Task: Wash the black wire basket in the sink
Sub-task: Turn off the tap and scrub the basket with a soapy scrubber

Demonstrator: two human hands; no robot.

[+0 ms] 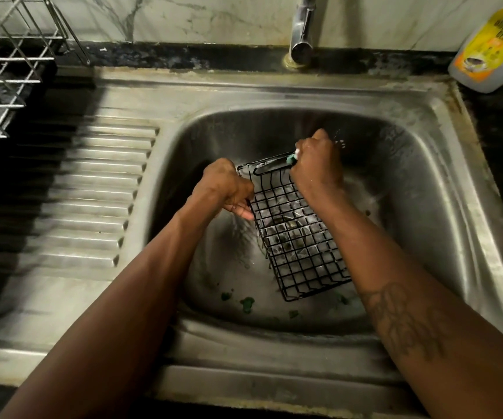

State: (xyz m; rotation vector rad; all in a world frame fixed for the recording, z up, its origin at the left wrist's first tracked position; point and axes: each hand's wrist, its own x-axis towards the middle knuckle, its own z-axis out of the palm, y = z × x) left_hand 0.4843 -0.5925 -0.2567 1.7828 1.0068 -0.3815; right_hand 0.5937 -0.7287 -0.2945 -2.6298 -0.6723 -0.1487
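While black wire basket (300, 240) is held in sink (425, 176) | 9 o'clock edge is gripped by left hand (224, 186) | green scrubber (292, 159) is pinched by right hand (318, 164) at 12 o'clock rim

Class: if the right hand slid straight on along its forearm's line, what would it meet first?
Probably the far wall of the stainless steel sink, beyond the rim of the black wire basket, where the right hand grips a green scouring pad; depth is unclear.

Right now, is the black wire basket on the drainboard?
No, the left hand holds the black wire basket inside the sink.
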